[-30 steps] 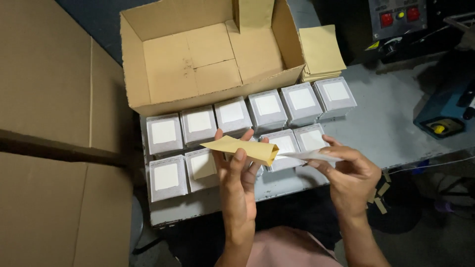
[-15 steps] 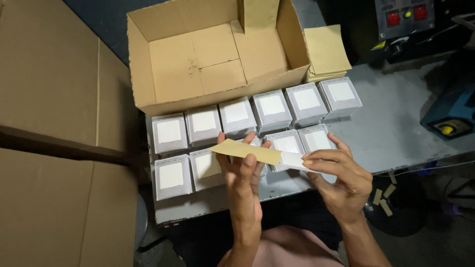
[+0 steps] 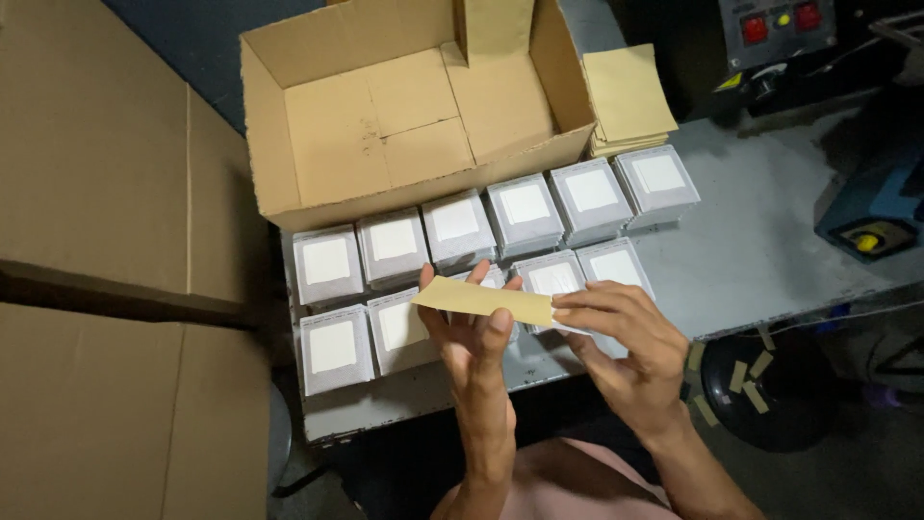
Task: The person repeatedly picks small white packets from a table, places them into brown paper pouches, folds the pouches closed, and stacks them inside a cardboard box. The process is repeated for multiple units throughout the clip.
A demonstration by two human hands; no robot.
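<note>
I hold a flat tan paper strip (image 3: 481, 299) level above the table's front edge. My left hand (image 3: 474, 339) supports it from below with the thumb up against it. My right hand (image 3: 616, 332) pinches the strip's right end. Under the hands, several small grey boxes with white square labels (image 3: 456, 223) stand in two rows on the grey table (image 3: 760, 250). An open brown cardboard carton (image 3: 404, 106) with nothing inside sits just behind the rows.
A stack of tan paper sheets (image 3: 628, 96) lies to the right of the carton. Large cardboard cartons (image 3: 106, 289) fill the left. A blue device (image 3: 881, 217) and a control box with red buttons (image 3: 775, 29) are at the right. A black stool base (image 3: 760, 385) stands below.
The strip has been flattened and turned level. A white piece seen sticking out at its right end earlier is no longer visible. Both hands stay over the front row.
</note>
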